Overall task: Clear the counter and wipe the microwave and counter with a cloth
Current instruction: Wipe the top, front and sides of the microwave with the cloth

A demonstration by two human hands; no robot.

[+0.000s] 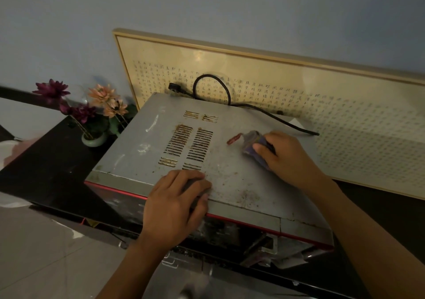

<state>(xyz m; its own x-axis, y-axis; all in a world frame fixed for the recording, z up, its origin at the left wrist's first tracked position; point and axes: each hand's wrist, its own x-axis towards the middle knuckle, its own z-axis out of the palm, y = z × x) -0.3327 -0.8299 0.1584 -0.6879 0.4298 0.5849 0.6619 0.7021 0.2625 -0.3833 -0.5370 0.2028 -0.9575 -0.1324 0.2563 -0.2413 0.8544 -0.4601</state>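
Observation:
A grey microwave [142, 137] with rusty vent slots and a red front trim sits on a dark counter [48, 167]. My left hand [177, 204] rests at the front edge of its stained top, fingers curled over a dark grey thing that I cannot identify. My right hand [289, 156] presses a bunched blue-grey cloth [253, 144] onto the top, to the right of the vents. A short red smear [233, 139] lies just left of the cloth.
A black power cord [211, 87] with its plug lies across the microwave's back edge. A framed sheet of calligraphy [345, 105] leans on the wall behind. A small green vase of artificial flowers [94, 137] stands at the left. Pale floor tiles lie below.

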